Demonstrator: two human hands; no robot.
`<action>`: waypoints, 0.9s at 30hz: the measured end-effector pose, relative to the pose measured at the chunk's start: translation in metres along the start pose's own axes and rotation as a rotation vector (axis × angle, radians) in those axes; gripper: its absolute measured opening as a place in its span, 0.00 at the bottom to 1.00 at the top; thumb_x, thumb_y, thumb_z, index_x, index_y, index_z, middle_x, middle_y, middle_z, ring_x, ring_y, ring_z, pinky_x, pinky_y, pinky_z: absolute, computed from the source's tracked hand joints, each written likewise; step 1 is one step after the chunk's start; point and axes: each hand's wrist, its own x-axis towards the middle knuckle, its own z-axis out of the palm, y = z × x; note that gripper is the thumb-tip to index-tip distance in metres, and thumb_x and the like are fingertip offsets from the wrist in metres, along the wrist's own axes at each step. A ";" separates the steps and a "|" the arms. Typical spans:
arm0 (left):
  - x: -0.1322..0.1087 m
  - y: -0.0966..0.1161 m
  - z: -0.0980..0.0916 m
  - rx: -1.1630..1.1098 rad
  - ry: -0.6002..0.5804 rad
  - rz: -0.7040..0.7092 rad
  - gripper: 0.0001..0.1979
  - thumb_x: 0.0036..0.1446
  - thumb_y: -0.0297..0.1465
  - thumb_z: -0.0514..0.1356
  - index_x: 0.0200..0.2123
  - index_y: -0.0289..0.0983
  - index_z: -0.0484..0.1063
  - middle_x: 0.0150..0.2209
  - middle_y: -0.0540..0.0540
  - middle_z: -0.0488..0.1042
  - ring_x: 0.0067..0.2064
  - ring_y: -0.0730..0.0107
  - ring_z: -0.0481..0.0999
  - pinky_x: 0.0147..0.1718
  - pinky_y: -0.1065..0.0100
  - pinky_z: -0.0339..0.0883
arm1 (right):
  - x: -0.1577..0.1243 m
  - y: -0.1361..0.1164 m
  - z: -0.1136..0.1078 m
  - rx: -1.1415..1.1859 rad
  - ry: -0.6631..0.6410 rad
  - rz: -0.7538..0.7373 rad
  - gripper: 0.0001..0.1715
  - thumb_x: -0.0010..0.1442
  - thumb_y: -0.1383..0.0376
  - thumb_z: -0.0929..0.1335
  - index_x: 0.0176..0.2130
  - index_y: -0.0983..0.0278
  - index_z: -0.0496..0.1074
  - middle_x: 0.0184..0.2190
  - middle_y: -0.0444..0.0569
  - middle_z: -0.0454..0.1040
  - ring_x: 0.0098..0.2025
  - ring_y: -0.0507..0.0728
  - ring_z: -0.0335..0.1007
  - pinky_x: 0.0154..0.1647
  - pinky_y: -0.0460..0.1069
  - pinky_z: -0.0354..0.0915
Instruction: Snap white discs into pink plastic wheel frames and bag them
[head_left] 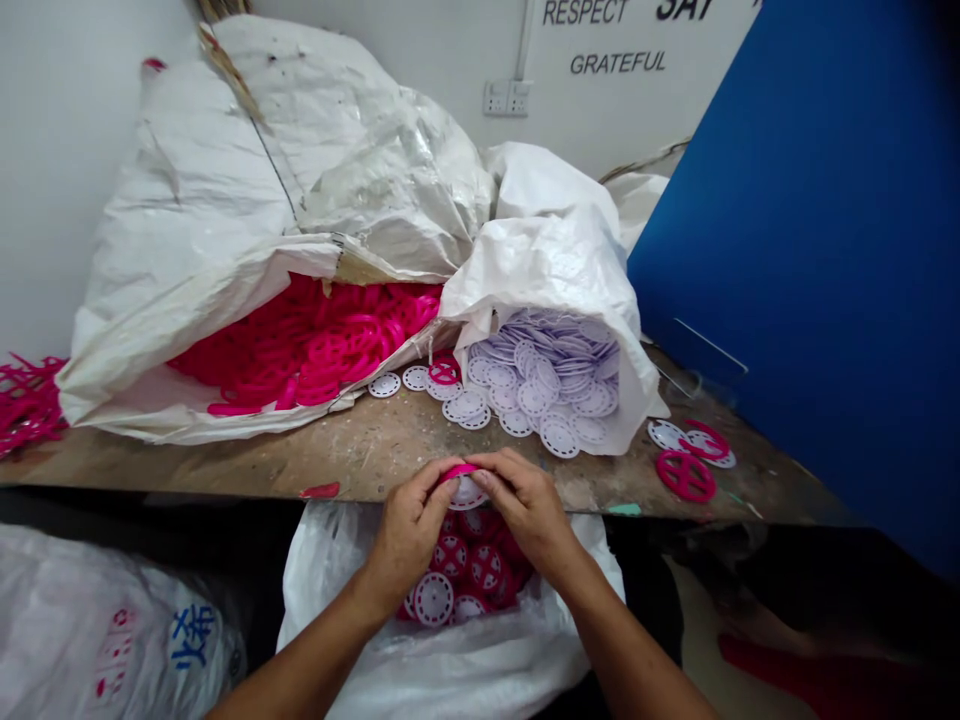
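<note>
The left hand [409, 530] and right hand [525, 510] are pinching a magenta plastic ring [459, 470] against a pale perforated disc [469, 493]; their grip is keeping the pair together just off the desk [375, 450], directly above a white plastic bag [450, 680] of joined wheels [450, 570].

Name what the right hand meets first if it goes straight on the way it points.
The right hand meets the pink plastic ring on the white perforated disc first, seemingly touching it already. The left hand lies just beyond, though depth is unclear.
</note>
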 end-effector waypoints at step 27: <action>0.066 0.001 -0.041 0.678 -0.100 0.206 0.13 0.57 0.30 0.55 0.44 0.39 0.74 0.39 0.45 0.78 0.40 0.62 0.76 0.39 0.65 0.66 | -0.001 0.074 -0.077 -0.666 0.147 0.085 0.22 0.56 0.57 0.66 0.50 0.62 0.72 0.49 0.55 0.71 0.46 0.62 0.71 0.43 0.56 0.67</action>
